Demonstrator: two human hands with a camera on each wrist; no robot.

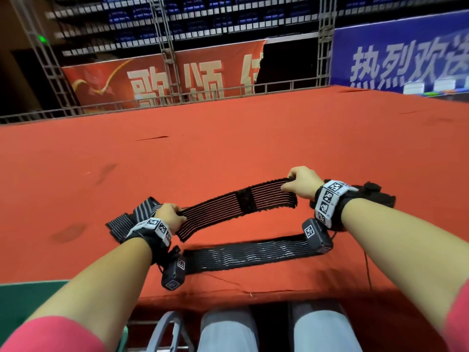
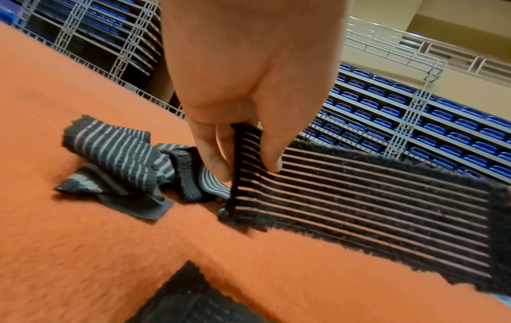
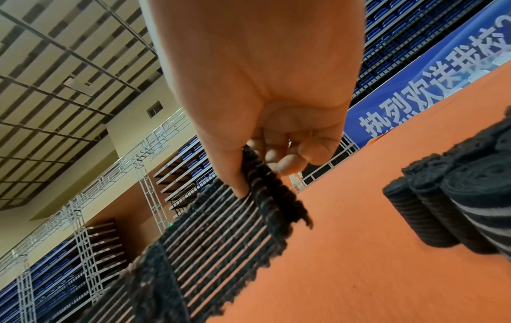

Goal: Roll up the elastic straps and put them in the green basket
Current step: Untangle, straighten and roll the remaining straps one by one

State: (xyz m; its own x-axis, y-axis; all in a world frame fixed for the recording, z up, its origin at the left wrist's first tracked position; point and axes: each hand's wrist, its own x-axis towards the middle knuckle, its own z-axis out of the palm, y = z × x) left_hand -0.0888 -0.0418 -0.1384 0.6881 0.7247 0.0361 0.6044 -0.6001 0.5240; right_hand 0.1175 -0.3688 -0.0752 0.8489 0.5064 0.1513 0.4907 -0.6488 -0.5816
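Elastic strap (image 1: 238,203), black with thin pale lines, hangs stretched above the red cloth table (image 1: 228,138), a second strap (image 1: 250,252) flat beneath it. Right hand (image 1: 302,181) pinches its right end, left hand (image 1: 171,215) its left. Crumpled grey-striped straps (image 2: 116,161) lie beside the left hand; rolled straps (image 3: 453,205) stand near the right.

Black ribbed elastic strap (image 1: 236,203): stretched flat, raised above the desk. 2nd black strap (image 1: 250,251): flat on the desk, nearer the edge. Grey-striped strap (image 2: 119,161): crumpled, left. Rolled straps (image 3: 453,209): right.
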